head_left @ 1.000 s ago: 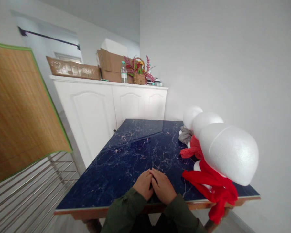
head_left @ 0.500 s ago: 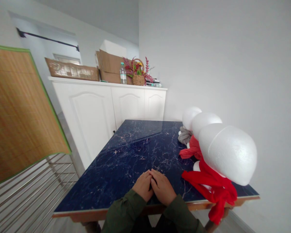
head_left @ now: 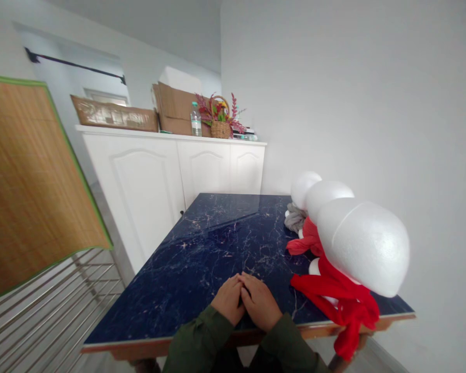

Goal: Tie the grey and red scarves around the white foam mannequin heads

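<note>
My left hand [head_left: 228, 299] and my right hand [head_left: 261, 302] rest together near the front edge of the blue marbled table [head_left: 202, 259], fingertips touching. Their fingers lie fairly flat and slightly bent, and nothing shows in either hand. Right of my hands, three white foam mannequin heads stand in a row: the nearest [head_left: 367, 243], a middle one [head_left: 330, 199] and the farthest [head_left: 303, 186]. A bright red scarf [head_left: 353, 305] is wrapped about the nearest one and hangs over the table edge. The middle head has a lighter red scarf [head_left: 308, 241], the farthest a grey scarf [head_left: 296, 218].
White cabinets [head_left: 147, 181] stand beyond the table. On top are cardboard boxes [head_left: 178, 109], a water bottle [head_left: 196, 122] and a flower basket [head_left: 220, 128]. At left, a bamboo mat [head_left: 31, 181] hangs over a metal rack [head_left: 62, 295]. A wall [head_left: 353, 103] bounds the right side.
The camera view has shifted very slightly. My hands and the foam heads stay where they were.
</note>
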Motion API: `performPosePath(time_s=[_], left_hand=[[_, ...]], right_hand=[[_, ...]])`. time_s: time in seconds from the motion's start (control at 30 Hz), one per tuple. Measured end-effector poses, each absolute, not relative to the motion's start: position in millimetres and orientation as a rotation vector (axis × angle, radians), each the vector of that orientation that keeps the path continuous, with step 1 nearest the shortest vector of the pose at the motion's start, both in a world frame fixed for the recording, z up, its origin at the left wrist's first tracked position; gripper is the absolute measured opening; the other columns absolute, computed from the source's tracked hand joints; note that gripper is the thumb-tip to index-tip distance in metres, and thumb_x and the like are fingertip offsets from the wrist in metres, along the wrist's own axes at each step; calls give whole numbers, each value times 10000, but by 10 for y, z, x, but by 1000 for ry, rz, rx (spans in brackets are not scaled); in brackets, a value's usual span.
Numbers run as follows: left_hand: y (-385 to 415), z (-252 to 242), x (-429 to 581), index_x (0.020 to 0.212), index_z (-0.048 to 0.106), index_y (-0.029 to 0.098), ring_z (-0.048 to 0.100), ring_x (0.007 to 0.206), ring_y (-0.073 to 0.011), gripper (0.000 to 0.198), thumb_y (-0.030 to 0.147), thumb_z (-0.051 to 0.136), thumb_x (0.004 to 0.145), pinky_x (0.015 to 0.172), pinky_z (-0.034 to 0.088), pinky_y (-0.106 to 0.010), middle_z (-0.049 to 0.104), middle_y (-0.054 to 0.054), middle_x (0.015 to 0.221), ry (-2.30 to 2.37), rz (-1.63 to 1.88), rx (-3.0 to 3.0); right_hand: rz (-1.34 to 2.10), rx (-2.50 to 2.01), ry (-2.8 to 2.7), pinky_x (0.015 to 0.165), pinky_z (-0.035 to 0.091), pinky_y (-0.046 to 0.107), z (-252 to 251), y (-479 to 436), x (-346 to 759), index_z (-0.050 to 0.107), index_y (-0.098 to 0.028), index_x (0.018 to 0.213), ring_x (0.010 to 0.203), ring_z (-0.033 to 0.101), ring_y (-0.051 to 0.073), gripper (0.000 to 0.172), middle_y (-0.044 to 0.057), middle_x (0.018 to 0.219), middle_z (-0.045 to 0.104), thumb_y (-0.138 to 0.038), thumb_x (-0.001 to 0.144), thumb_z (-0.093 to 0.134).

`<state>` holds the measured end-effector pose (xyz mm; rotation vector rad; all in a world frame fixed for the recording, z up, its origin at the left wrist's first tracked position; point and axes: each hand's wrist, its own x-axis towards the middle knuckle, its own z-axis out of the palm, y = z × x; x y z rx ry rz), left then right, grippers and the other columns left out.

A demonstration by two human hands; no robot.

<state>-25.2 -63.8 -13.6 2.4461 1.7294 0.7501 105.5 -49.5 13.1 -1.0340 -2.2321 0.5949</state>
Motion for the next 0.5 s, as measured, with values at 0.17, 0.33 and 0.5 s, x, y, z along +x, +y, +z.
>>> performPosePath(time_s=[0.17, 0.33, 0.5], left_hand=[[-658, -90, -263, 1124, 531, 93, 428, 1177, -256, 450, 163, 465, 684, 999, 346, -458, 517, -146, 1213, 1697, 736, 2441], [-708, -78, -302, 1124, 529, 142, 465, 1144, -253, 406, 259, 497, 737, 955, 400, -449, 528, -124, 1206, 1703, 835, 2436], [-754, 116, 232, 1150, 500, 176, 483, 1118, -211, 380, 264, 453, 783, 953, 410, -393, 530, -94, 1201, 1465, 1012, 2439]], right_hand=[[544, -958, -2098, 1010, 328, 383, 67, -610, 1158, 463, -158, 1227, 1187, 415, 196, 427, 96, 1269, 472, -201, 804, 417], [251, -817, -1879, 738, 503, 271, -35, -1105, 1954, 501, -226, 1131, 990, 555, 186, 360, 80, 1076, 587, -165, 776, 497], [-42, -1082, -1122, 616, 446, 266, 122, -1264, 3039, 559, -179, 843, 682, 539, 153, 127, 36, 763, 554, -271, 760, 529]])
